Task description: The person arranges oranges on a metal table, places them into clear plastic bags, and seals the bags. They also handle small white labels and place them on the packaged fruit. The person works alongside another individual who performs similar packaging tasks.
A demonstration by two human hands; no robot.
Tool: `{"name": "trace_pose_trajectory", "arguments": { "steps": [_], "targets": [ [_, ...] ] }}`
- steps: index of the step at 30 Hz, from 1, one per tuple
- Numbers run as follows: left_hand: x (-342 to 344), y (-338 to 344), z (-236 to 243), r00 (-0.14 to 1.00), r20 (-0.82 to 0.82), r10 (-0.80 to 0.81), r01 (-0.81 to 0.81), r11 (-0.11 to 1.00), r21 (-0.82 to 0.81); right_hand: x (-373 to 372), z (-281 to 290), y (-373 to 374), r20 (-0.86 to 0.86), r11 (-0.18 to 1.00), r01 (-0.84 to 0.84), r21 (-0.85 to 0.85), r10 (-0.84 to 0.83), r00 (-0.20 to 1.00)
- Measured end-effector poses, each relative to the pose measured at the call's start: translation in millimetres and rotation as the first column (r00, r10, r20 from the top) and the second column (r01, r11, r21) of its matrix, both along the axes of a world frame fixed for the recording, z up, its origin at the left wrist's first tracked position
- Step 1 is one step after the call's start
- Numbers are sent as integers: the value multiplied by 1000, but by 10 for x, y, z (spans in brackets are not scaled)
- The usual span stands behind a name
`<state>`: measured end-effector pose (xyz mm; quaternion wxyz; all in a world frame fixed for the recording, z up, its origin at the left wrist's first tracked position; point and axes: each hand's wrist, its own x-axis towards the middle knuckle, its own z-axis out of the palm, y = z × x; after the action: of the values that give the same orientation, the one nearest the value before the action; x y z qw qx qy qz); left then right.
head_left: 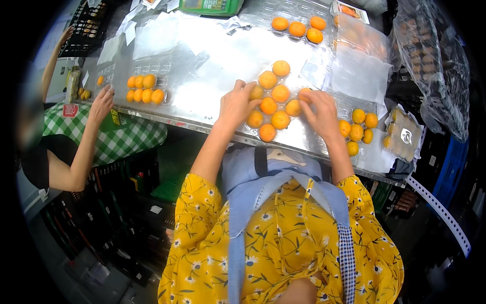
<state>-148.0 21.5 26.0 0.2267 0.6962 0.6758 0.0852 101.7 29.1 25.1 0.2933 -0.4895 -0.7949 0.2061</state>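
Observation:
A cluster of mandarins (280, 93) sits in front of me on the shiny metal table (212, 66). Whether a clear tray lies under them, I cannot tell. At the cluster's left side my left hand (235, 107) has thumb and fingers around one mandarin (256, 92). On the opposite side, the fingers of my right hand (322, 114) close on another mandarin (304, 94), partly hidden by them. Close to my right forearm, a clear plastic tray (365, 105) holds several greenish-orange mandarins (357, 133).
Another clear tray (258, 21) with mandarins lies at the back, beside stacked clear packs (359, 38). A green scale (212, 6) stands at the far edge. To the left, a co-worker's hand (104, 104) is near a tray of mandarins (147, 95). Plastic-wrapped crates (425, 55) stand right.

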Motion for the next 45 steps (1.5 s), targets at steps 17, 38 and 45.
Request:
{"name": "trace_pose_trajectory", "arguments": {
  "steps": [17,38,45],
  "targets": [
    [-149,-61,-2,929,355,104,-149,983,103,-782,-96,693,329,961,-272,-41,270,905],
    [652,-518,128,508,764,399,21,880,-474,439,228,-701,-294,867,239,-438,-389,873],
    [493,-789,280,492,721,488,118,783,-611,1505,-124,-1314,-199,580,699,-418,-809,553]
  ]
}}
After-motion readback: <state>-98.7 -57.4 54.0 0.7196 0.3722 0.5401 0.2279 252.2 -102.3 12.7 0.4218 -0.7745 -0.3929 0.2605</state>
